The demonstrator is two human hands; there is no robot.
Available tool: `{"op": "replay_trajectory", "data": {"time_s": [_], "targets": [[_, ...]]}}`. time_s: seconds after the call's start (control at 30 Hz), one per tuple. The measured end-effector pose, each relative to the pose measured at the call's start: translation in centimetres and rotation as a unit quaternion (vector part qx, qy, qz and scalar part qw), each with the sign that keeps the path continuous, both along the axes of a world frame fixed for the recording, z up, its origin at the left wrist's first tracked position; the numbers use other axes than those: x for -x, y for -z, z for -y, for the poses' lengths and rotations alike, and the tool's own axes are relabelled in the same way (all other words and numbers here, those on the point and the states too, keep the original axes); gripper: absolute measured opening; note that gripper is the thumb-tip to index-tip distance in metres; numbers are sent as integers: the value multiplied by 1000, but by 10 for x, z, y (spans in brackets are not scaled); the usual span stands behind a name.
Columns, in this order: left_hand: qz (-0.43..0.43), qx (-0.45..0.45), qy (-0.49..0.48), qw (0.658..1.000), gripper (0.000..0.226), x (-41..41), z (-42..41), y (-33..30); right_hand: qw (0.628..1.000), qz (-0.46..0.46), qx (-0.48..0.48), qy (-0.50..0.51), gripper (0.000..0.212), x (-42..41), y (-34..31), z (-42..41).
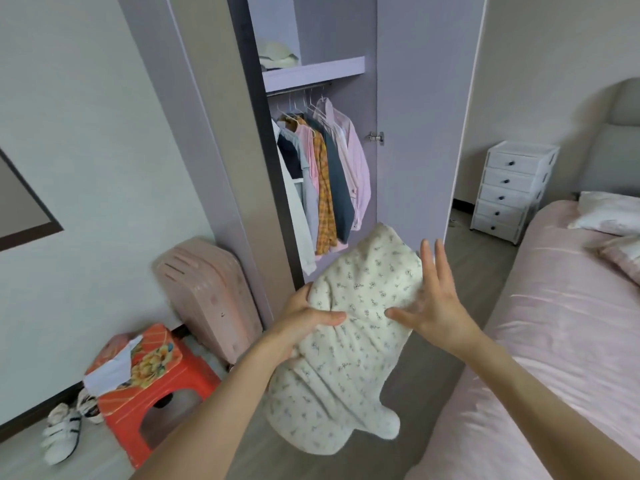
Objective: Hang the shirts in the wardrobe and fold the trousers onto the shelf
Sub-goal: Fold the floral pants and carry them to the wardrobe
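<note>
So I'm standing in front of the open wardrobe with a folded cream floral garment held up in the air between me and the bed. Can't really tell from here if it's trousers or something else, it's just a soft bundle with tiny flower print. My left hand grips its left edge, thumb curled over the top and fingers tucked underneath. My right hand is flat against the right side, fingers straight and spread, thumb resting on the fabric.

Inside the wardrobe there's a rail with shirts on hangers: white, grey, pink, an orange plaid one, a dark one, and a pale pink one at the right end. Above the rail is a lilac shelf with some light folded clothes sitting at its left.

Room stuff: grey wood-look floor, a pink radiator heater against the wall left of the wardrobe, a red plastic stool with a flowery tissue box on it, and white shoes beside that. On my right is the bed with pink bedding, and a white drawer unit past it.
</note>
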State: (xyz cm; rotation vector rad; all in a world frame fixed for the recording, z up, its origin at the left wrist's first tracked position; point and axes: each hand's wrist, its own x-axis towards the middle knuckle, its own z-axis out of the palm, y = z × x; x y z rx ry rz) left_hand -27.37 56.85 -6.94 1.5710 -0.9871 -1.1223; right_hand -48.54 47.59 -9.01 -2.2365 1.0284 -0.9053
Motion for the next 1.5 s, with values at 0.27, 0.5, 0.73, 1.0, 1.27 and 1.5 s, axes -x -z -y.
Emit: {"op": "replay_trajectory", "data": {"time_s": [0.27, 0.5, 0.73, 1.0, 1.27, 1.5], "targets": [[313, -14, 197, 929, 56, -2, 118, 17, 858, -457, 232, -26, 126, -13, 6, 100], [412, 17, 319, 854, 51, -27, 222, 11, 960, -252, -118, 29, 71, -37, 16, 161], [457, 0, 392, 798, 68, -27, 308, 1, 930, -260, -260, 11, 73, -56, -14, 209], [451, 146, 128, 871, 62, -24, 406, 15, 956, -14, -240, 170, 30, -42, -7, 317], [-162, -89, 19, 983, 88, -29, 507, 27, 923, 238, -276, 125, 29, -53, -34, 465], [-254, 1, -71, 965, 65, -71, 561, -4, 866, 318, -364, -129, 50, -87, -73, 530]]}}
